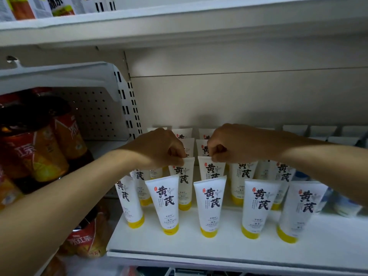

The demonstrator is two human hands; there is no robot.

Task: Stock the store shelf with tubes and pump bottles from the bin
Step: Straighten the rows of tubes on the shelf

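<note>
Several white tubes with yellow caps and black characters stand cap-down in rows on the white shelf (199, 246). My left hand (159, 148) pinches the top edge of a second-row tube (184, 182). My right hand (233, 144) pinches the top edge of the neighbouring second-row tube (212, 168). Both tubes stand upright on the shelf. In front of them stand a front-row tube (166, 204) and another front-row tube (211, 206). No bin or pump bottle is in view.
Orange and red drink bottles (41, 148) fill the shelf section on the left. A white-and-blue product (346, 204) stands at the far right. An upper shelf (179, 26) with boxes hangs close overhead. The perforated back panel (95, 116) closes the left section.
</note>
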